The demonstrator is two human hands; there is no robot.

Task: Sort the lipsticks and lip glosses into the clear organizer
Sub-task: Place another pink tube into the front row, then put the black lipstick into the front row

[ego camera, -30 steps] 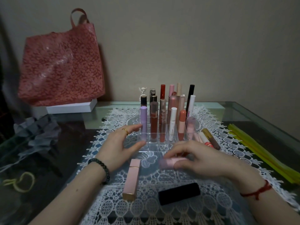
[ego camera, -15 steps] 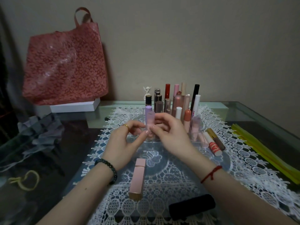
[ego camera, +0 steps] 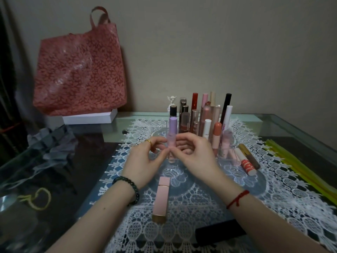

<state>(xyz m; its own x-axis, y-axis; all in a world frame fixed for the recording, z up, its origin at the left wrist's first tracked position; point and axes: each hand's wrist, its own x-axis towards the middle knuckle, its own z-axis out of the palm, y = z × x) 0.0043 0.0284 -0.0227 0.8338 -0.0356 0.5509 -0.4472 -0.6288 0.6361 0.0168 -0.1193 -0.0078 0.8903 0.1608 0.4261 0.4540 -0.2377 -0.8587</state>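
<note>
Colours you saw | tote bag [ego camera: 80, 70] was red, floral-printed | lace mat [ego camera: 182, 225] was white | tube [ego camera: 171, 142] you held was pale pink | lipstick [ego camera: 161, 198] was pink, gold-ended | your bracelet [ego camera: 127, 187] was dark green

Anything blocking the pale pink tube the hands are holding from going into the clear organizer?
Nothing visible does. Left hand and right hand pinch the pale pink tube upright at the front left of the clear organizer, right before the purple-capped tube. No other tube shows beneath it, though the clear walls are hard to read.

Pink tube [ego camera: 172, 143] upright, at clear organizer [ego camera: 221, 162] front.
</note>
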